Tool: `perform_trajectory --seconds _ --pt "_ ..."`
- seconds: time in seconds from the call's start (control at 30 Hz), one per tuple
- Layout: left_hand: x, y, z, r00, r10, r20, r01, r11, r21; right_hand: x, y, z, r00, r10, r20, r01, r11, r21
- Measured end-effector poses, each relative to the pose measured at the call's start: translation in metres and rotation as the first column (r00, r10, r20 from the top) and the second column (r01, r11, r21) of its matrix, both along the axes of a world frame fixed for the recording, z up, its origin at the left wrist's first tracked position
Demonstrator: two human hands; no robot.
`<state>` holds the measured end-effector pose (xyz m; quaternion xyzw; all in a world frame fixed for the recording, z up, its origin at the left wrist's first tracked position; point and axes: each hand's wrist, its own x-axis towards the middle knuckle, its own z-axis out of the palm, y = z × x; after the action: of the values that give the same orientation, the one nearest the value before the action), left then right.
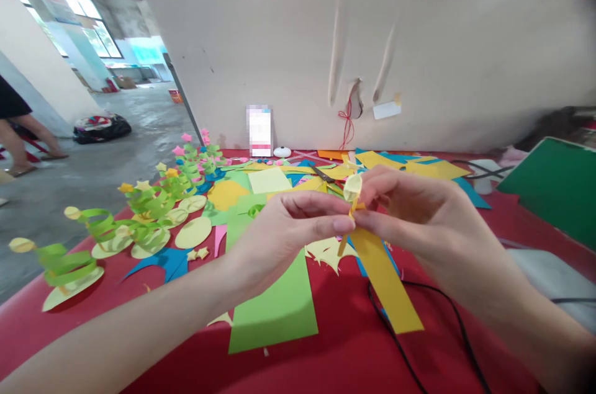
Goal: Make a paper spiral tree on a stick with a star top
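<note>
In front of me, my left hand (298, 220) is closed, thumb and index finger pinching a narrow yellow paper strip. A pale yellow paper piece (353, 187), rounded like a small cup or bud, sits at its top. My right hand (410, 211) is closed on the same strip from the other side, fingertips nearly meeting the left ones. A wider yellow paper strip (386, 282) runs down below the hands; whether it is held or lying on the table I cannot tell. Green paper (279, 301) lies under my left hand. Scissors (326, 177) rest behind the hands, partly hidden.
Finished paper pieces with green curls (69, 267) stand along the left side of the red table (335, 344). Blue paper (162, 265) and cream scraps (328, 252) lie around. A phone (259, 131) leans against the white board (279, 46). A black cable (454, 313) crosses at right.
</note>
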<state>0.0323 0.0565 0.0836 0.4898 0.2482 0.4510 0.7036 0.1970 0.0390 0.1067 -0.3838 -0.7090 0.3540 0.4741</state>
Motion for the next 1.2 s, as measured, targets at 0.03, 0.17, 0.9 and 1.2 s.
perform_trajectory --seconds 0.03,0.17,0.9,1.2 --pt "0.0 0.0 0.0 1.0 0.011 -0.009 -0.011 1.0 0.002 0.0 0.0 0.0 1.0 0.002 -0.003 -0.003 1.0 -0.014" --pt "-0.001 0.001 0.0 0.997 0.053 -0.059 -0.051 0.998 0.042 0.0 0.0 0.001 1.0 -0.003 -0.014 0.003 0.999 -0.038" --pt "-0.001 -0.006 0.006 0.949 0.311 0.051 -0.315 0.945 0.091 -0.012 -0.004 -0.003 0.99 0.065 0.123 -0.055 0.995 -0.083" --pt "-0.002 -0.011 0.004 0.933 0.355 -0.052 -0.334 0.912 0.238 -0.019 -0.005 -0.009 0.993 0.031 0.116 -0.029 0.999 -0.019"
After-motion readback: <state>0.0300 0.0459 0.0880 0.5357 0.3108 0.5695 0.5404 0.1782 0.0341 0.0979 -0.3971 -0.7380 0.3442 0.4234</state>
